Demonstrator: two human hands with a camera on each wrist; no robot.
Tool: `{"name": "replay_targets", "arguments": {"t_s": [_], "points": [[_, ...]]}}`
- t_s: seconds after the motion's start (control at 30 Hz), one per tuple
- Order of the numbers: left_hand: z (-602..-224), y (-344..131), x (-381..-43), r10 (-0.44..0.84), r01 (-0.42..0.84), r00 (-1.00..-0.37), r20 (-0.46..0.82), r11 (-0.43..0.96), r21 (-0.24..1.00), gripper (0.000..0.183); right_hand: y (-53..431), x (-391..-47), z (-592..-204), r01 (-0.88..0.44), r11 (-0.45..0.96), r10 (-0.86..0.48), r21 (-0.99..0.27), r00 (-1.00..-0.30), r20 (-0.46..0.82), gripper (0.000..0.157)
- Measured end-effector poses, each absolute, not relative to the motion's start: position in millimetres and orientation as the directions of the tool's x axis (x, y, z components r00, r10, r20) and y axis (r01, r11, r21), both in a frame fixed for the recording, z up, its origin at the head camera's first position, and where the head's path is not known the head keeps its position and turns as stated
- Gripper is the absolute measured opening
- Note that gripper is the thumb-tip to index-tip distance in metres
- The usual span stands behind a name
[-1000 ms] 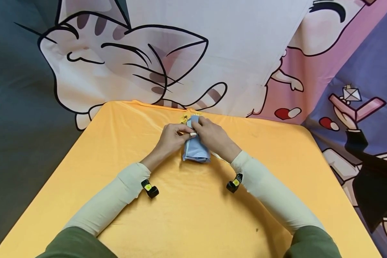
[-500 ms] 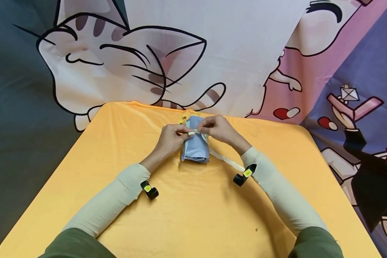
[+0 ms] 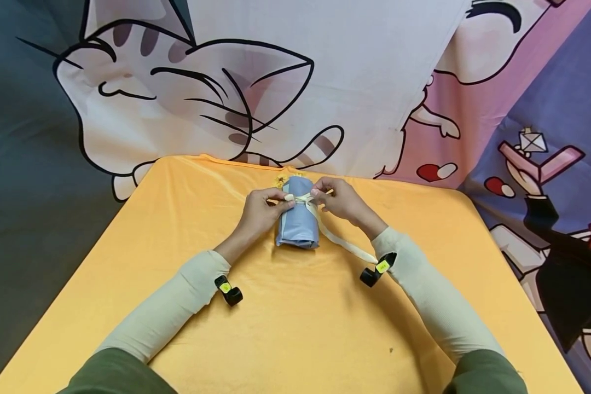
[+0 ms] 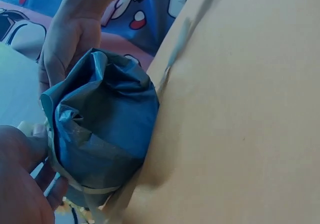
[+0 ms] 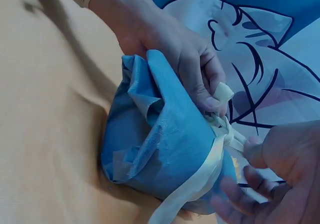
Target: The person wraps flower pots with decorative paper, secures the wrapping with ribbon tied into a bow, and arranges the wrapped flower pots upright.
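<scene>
A bundle wrapped in blue paper (image 3: 299, 225) lies on the table, its folded end toward me; yellow flowers (image 3: 280, 180) show at its far end. Around its middle runs a cream ribbon (image 5: 197, 179), knotted on top with loops beside the knot. At the knot's left side my left hand (image 3: 261, 212) pinches a ribbon loop between thumb and forefinger. On the other side my right hand (image 3: 343, 200) pinches another part of the ribbon, its remaining fingers loosely bent, as the right wrist view shows. One long ribbon tail trails over the cloth toward my right wrist.
A yellow cloth (image 3: 276, 328) covers the table. Behind it hangs a printed backdrop (image 3: 374, 82) with a cartoon cat, close to the flower end. A small dark speck (image 3: 391, 350) lies at the front right.
My right hand has moved off the top of the bundle to the right, drawing the ribbon sideways. The knot and loops now show between the hands. My left hand has barely moved.
</scene>
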State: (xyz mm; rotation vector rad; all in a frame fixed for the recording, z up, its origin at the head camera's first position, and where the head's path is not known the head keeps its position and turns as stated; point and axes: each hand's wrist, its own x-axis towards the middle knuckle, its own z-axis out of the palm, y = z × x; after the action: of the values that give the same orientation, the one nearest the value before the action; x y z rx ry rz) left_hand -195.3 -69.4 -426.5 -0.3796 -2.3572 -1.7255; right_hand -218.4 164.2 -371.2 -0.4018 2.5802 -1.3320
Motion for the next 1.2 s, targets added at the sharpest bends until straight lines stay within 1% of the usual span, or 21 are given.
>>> {"name": "replay_targets", "arguments": {"t_s": [0.07, 0.17, 0.3, 0.37, 0.47, 0.57, 0.63, 0.73, 0.83, 1.03, 1.2], "points": [[-428.7, -68.1, -195.2, 0.065, 0.292, -0.956, 0.286, 0.259, 0.920, 0.012, 165.9, -215.4, -372.6, -0.108, 0.561, -0.311, -0.821, -0.946, -0.088, 0.026], [-430.5, -67.6, -193.6, 0.027, 0.255, -0.967, 0.255, 0.220, 0.942, 0.015, 169.2, -211.7, -377.2, -0.037, 0.533, -0.281, -0.845, -0.950, -0.135, 0.031], [-430.4, -68.1, -192.9, -0.015, 0.205, -0.977, 0.212, 0.192, 0.960, 0.017, 172.3, -208.4, -383.6, 0.100, 0.468, -0.243, -0.878, -0.941, -0.236, 0.038], [-429.6, -68.3, -192.5, -0.036, 0.161, -0.985, 0.170, 0.190, 0.969, 0.017, 173.3, -206.9, -385.8, 0.165, 0.438, -0.225, -0.884, -0.931, -0.286, 0.041], [-427.2, -69.3, -192.1, -0.066, 0.081, -0.993, 0.099, 0.230, 0.970, 0.021, 174.5, -205.2, -388.5, 0.232, 0.404, -0.218, -0.885, -0.915, -0.340, 0.043], [-423.7, -70.3, -190.9, -0.071, -0.002, -0.997, 0.017, 0.259, 0.966, 0.024, 175.1, -204.4, -392.2, 0.278, 0.377, -0.222, -0.884, -0.899, -0.377, 0.043], [-421.6, -70.5, -190.3, -0.057, -0.055, -0.997, -0.042, 0.243, 0.968, 0.024, 175.0, -203.9, -395.1, 0.307, 0.348, -0.221, -0.886, -0.891, -0.396, 0.043], [-418.9, -70.5, -188.3, -0.024, -0.124, -0.992, -0.122, 0.170, 0.978, 0.022, 173.8, -203.3, -398.9, 0.334, 0.305, -0.204, -0.892, -0.892, -0.404, 0.043], [-418.8, -72.1, -187.9, 0.001, -0.174, -0.985, -0.175, 0.091, 0.981, 0.019, 172.0, -202.9, -401.7, 0.343, 0.262, -0.190, -0.902, -0.898, -0.397, 0.041], [-425.2, -77.9, -190.8, 0.039, -0.222, -0.975, -0.220, -0.035, 0.975, 0.018, 172.9, -204.3, -406.3, 0.356, 0.204, -0.189, -0.912, -0.900, -0.393, 0.031], [-427.4, -80.9, -190.6, 0.064, -0.247, -0.968, -0.242, -0.088, 0.965, 0.018, 173.3, -206.7, -409.4, 0.363, 0.184, -0.197, -0.913, -0.897, -0.396, 0.031]]}}
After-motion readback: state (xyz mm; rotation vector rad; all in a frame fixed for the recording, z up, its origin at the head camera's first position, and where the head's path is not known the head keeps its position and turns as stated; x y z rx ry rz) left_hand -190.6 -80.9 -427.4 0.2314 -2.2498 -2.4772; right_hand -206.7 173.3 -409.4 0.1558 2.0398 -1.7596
